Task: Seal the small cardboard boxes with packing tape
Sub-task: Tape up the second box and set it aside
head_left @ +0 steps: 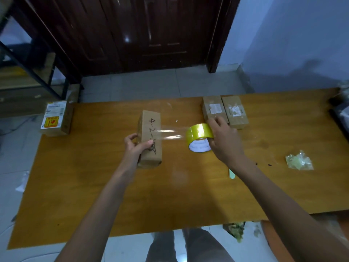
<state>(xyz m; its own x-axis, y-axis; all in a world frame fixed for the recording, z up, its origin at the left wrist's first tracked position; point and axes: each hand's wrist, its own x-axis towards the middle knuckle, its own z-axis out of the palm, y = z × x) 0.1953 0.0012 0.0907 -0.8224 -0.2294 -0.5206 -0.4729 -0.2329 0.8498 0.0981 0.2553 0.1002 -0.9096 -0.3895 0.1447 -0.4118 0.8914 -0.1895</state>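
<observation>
My left hand [137,146] grips the marked cardboard box [151,138] near its close end: thumb curled over the top face by the black handwriting, other fingers wrapped round the left side. Box lies lengthwise on the orange-brown tabletop [94,186], a bit left of centre.

My right hand [224,140] holds the yellow tape roll [199,137] just right of the box, fingers curled round the roll's right side. Roll is tilted, its white core label facing me and downward. A clear strip of tape [170,134] runs taut from the roll to the box's top face, glinting in two bands.

Two more small boxes [224,112] sit side by side at the far edge of the tabletop, touching, each with a torn white label on top; they are just behind my right hand. A fourth box with a printed yellow label [54,118] sits at the far left corner, well apart. Crumpled clear plastic wad [299,160] lies to the right. A pale green object [232,173] shows partly under my right forearm; cannot tell what it is.
</observation>
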